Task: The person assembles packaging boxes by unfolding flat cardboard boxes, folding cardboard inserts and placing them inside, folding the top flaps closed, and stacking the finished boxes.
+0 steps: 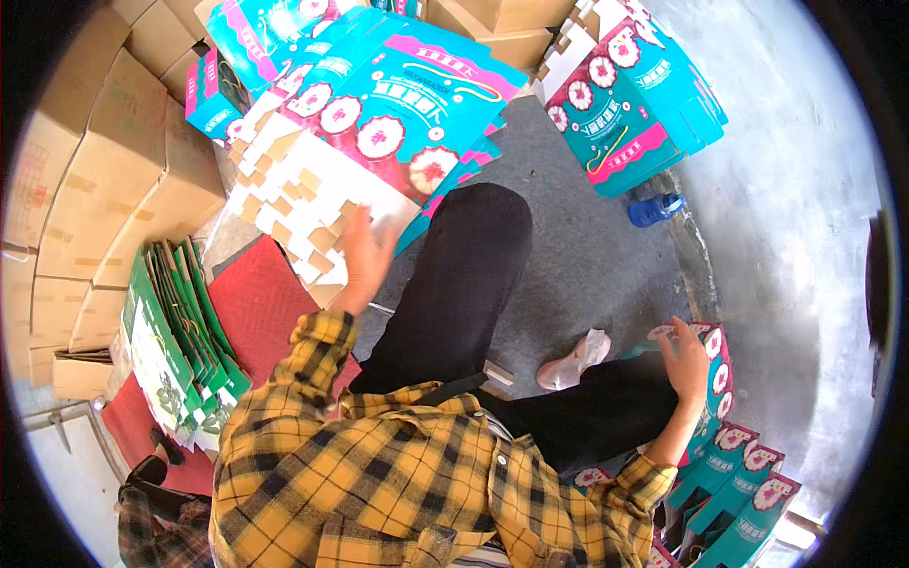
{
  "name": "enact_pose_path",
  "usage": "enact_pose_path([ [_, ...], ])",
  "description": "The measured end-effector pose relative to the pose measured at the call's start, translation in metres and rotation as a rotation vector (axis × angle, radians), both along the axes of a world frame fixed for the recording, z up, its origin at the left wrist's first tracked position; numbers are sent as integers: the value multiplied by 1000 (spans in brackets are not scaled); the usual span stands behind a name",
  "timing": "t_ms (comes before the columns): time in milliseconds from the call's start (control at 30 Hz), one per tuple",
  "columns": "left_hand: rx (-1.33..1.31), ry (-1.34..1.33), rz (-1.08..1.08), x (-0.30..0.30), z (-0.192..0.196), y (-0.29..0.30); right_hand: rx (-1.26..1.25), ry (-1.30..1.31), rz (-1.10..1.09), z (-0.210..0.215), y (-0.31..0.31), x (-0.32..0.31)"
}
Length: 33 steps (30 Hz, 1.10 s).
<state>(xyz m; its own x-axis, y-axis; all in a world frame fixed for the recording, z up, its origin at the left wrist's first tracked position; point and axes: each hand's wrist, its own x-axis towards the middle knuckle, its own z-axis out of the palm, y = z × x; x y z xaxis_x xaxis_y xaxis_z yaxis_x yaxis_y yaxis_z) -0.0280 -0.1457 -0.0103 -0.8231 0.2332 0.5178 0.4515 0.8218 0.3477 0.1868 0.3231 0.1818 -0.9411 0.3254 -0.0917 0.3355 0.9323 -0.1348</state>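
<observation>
My left hand [367,254] is at the white and brown tabbed ends of a pile of flat teal cartons [450,80] with pink bands and round fruit-like pictures. Its fingers are stretched out, somewhat blurred, and nothing shows in its grip; whether it touches the tabs I cannot tell. Out to the right, my right hand [686,364] hovers by my knee with fingers apart and holds nothing visible. Beside and below it stand several made-up teal boxes [753,502], partly hidden by my arm.
Brown cardboard boxes [123,161] are stacked along the left. Green flat cartons [175,322] lean by a red mat [270,293]. A second teal carton pile [634,104] and a blue bottle [655,210] lie near the grey wall. Another person's plaid sleeve [161,530] shows at lower left.
</observation>
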Motion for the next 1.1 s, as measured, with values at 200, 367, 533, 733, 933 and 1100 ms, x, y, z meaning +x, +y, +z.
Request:
enact_pose_path([
  [200,1130,-1029,432,-8,-39,-41,0,-23,-26,-4,10,6],
  [367,1961,-1076,3,-40,-57,-18,5,-32,-20,-1,7,5],
  [533,2094,-795,106,-66,-42,-31,2,-11,-60,3,3,12],
  [733,1909,-1003,127,-98,-10,-63,-14,49,-25,1,11,25],
  [933,1690,-869,10,-128,46,-25,-3,45,-73,3,13,32],
  [1100,1620,-616,-134,-130,132,37,29,126,-81,-5,19,34],
])
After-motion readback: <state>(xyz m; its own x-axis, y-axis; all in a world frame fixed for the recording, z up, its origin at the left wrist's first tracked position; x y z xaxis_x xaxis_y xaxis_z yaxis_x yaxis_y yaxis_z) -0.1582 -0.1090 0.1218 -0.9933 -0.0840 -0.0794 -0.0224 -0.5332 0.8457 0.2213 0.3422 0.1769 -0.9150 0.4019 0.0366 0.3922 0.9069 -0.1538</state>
